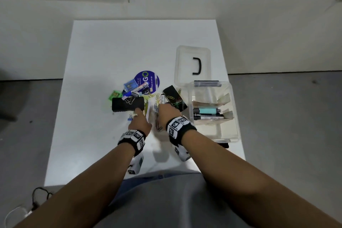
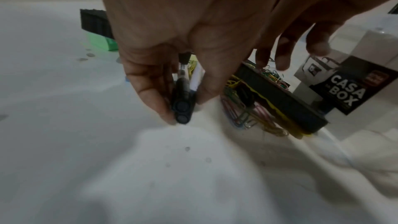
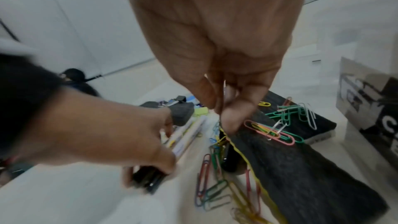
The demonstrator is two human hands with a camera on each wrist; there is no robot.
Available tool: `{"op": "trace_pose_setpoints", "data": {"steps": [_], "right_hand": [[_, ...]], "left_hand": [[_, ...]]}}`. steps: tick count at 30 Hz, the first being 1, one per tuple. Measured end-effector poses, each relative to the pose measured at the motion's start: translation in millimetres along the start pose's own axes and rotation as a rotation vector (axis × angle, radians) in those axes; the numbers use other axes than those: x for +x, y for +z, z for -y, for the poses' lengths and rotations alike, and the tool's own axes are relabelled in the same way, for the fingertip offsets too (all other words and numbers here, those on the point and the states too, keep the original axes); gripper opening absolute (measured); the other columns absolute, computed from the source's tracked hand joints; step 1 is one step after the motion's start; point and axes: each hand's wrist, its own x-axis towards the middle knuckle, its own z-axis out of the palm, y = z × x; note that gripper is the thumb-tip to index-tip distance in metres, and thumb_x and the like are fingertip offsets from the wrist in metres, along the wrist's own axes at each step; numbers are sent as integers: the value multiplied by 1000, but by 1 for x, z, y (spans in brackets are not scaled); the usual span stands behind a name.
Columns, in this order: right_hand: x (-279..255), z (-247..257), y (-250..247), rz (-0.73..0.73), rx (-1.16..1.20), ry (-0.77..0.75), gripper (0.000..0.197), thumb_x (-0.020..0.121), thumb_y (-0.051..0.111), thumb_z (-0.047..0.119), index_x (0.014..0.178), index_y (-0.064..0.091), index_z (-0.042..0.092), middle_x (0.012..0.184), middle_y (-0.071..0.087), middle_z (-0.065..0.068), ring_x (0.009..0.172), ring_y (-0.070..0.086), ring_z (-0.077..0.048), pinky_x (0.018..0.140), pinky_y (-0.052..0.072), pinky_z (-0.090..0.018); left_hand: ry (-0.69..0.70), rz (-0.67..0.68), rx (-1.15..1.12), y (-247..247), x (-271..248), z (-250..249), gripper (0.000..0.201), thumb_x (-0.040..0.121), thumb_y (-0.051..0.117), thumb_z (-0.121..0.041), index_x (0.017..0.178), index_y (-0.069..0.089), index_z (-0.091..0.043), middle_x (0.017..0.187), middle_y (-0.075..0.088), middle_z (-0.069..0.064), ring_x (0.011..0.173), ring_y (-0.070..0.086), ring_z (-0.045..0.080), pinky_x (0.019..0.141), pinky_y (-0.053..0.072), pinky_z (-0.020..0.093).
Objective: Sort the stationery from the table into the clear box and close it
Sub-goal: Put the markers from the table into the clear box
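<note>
Mixed stationery lies in a heap mid-table: coloured paper clips (image 1: 157, 103), pens, binder clips and two black felt blocks (image 1: 127, 104) (image 1: 174, 98). My left hand (image 1: 137, 115) hovers low over the table and pinches two black pens (image 2: 182, 91) between thumb and fingers (image 2: 150, 91). My right hand (image 1: 163, 107) is just to its right, at the edge of the right block (image 3: 301, 159). Its curled fingers (image 3: 228, 118) pinch something thin and wiry, apparently a paper clip. The clear box (image 1: 235, 109) stands open at the right with several markers inside.
The box's lid (image 1: 192, 61) lies flat behind it, handle up. A round blue card (image 1: 147, 80) and small blue and green cases sit at the back of the heap. More clips (image 3: 271, 130) rest on the block. The table's front edge is close to my body.
</note>
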Motion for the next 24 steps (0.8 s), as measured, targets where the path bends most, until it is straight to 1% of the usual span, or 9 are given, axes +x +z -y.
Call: {"op": "trace_pose_setpoints", "data": {"steps": [3, 6, 9, 11, 15, 18, 20, 22, 24], "right_hand": [[28, -2, -5, -132, 67, 136, 18, 91, 54, 11, 106, 61, 5, 107, 68, -13, 96, 67, -31, 74, 52, -36], [47, 0, -8, -146, 40, 175, 18, 93, 51, 12, 101, 65, 5, 103, 70, -13, 93, 68, -30, 70, 51, -33], [58, 4, 2, -112, 50, 193, 22, 94, 47, 11, 106, 64, 4, 109, 67, -15, 99, 67, -33, 79, 53, -37], [62, 5, 7, -110, 106, 231, 22, 95, 46, 15, 104, 63, 6, 108, 68, -14, 97, 67, -32, 78, 53, -37], [63, 5, 6, -112, 355, 315, 23, 90, 54, 26, 102, 61, 8, 105, 67, -12, 95, 66, -31, 79, 52, -37], [56, 2, -2, -233, 489, 278, 22, 88, 56, 30, 93, 60, 9, 95, 66, -9, 83, 63, -26, 68, 48, -30], [46, -2, -8, -339, 567, 193, 23, 90, 56, 31, 94, 60, 9, 97, 63, -9, 80, 56, -21, 68, 41, -28], [33, -8, -19, -429, 646, 116, 21, 92, 56, 30, 95, 57, 10, 94, 62, -9, 78, 53, -20, 69, 39, -28], [20, -14, -30, -485, 731, 69, 20, 94, 54, 27, 98, 52, 8, 89, 63, -8, 78, 57, -23, 69, 41, -28]], "left_hand": [[26, 81, 13, -4, 2, 18, 78, 86, 61, -21, 144, 11, -6, 119, 60, 19, 105, 61, 37, 81, 47, 37], [49, 139, -7, -13, 4, 27, 71, 87, 56, -26, 144, 18, -6, 123, 57, 19, 107, 59, 37, 83, 48, 37], [25, 202, -4, -23, 9, 28, 51, 90, 49, -29, 133, 39, -3, 122, 57, 21, 102, 62, 38, 81, 54, 39], [74, 233, 50, -30, 12, 27, 42, 94, 44, -26, 128, 47, -2, 128, 55, 21, 113, 56, 38, 90, 46, 38], [196, 292, 128, -50, 12, 25, 35, 98, 42, -30, 116, 53, -1, 121, 59, 20, 111, 56, 35, 85, 41, 35], [234, 341, -13, -65, 10, 25, 25, 98, 46, -33, 102, 53, -9, 94, 61, 14, 78, 58, 26, 68, 44, 32], [251, 353, -133, -72, 8, 25, 18, 99, 47, -27, 105, 49, -10, 84, 59, 11, 62, 54, 17, 55, 44, 24], [285, 320, -202, -78, 8, 21, 18, 97, 48, -13, 113, 45, -6, 87, 59, 12, 64, 57, 19, 57, 52, 24], [343, 190, -161, -80, 17, 12, 29, 95, 48, -7, 122, 40, -3, 101, 60, 18, 81, 62, 30, 71, 53, 38]]}}
